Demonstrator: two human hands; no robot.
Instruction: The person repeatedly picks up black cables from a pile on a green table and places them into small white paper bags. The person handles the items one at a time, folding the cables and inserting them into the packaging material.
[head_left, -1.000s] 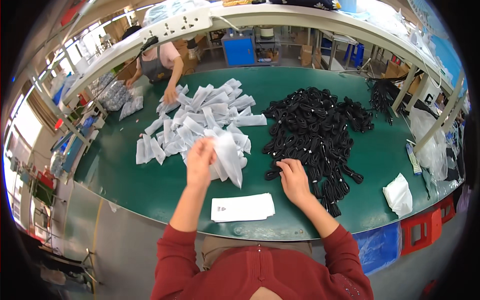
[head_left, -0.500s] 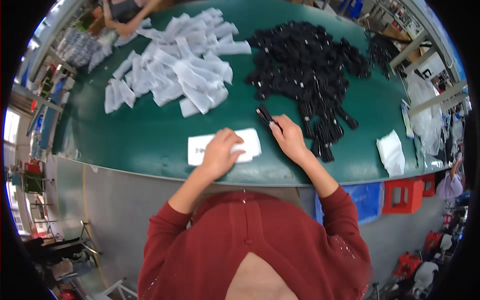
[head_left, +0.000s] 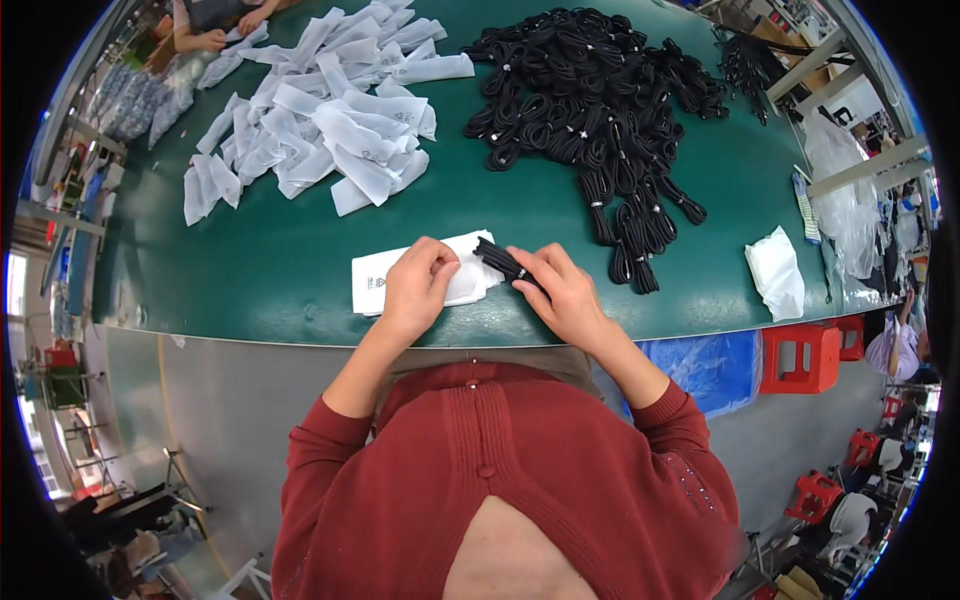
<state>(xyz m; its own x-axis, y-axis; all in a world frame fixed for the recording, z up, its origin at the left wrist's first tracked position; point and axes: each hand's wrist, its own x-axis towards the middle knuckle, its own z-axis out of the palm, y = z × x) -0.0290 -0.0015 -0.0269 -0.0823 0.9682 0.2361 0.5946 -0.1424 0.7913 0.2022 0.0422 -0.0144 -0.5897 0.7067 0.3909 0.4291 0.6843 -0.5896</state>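
My right hand is closed around a bundled black cable. The cable's far end points left, over the right edge of a small stack of flat white bags at the table's near edge. Over the middle of that stack, my left hand has its thumb and fingertips pinched on the top bag, near its right end. A dark printed mark shows on the bag left of this hand. Whether the cable's tip is inside the bag or only above it, I cannot tell.
A heap of filled white bags lies far left on the green table. Coiled black cables are piled far right, and white bags lie at the right. A co-worker's hands are at the far left; a red stool stands below.
My right hand has brought the cable bundle left, up to the white bags. My left hand, earlier spread over the stack, now pinches the top bag. The view has shifted slightly.
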